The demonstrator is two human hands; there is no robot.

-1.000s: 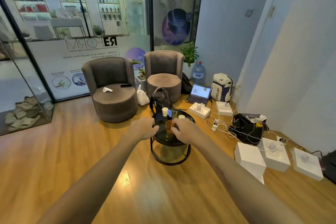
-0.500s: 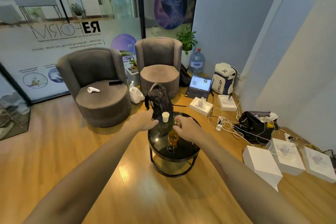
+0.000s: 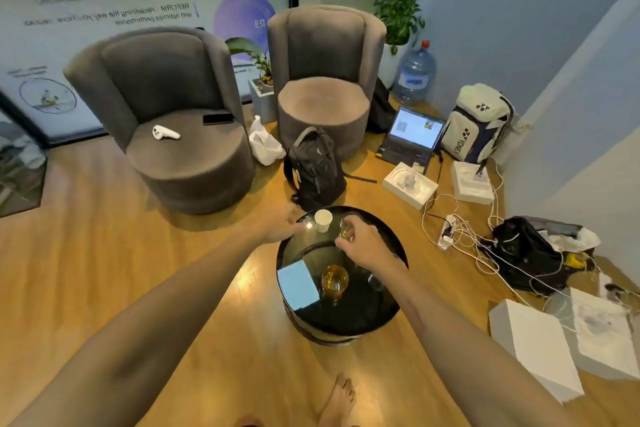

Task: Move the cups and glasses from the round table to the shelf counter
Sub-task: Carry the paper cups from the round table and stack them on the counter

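Observation:
The round black table (image 3: 381, 315) stands in front of me. At its far edge is a white paper cup (image 3: 323, 219), with a small glass (image 3: 347, 230) of amber liquid just to its right. A larger amber glass (image 3: 334, 281) stands near the table's middle. My left hand (image 3: 280, 227) reaches in from the left with its fingers straight, the tips just short of the paper cup. My right hand (image 3: 367, 248) curls its fingers and thumb round the small glass. The shelf counter is out of view.
A light blue card (image 3: 298, 284) lies on the table. A black backpack (image 3: 315, 166) leans just behind it. Beyond are two grey armchairs (image 3: 180, 135). A laptop (image 3: 412, 137), white boxes (image 3: 533, 350), a power strip with cables (image 3: 446, 230) and bags crowd the floor on the right.
I have stepped closer and now look down on the table. Both hands moved forward, the left toward the paper cup and the right onto the small glass.

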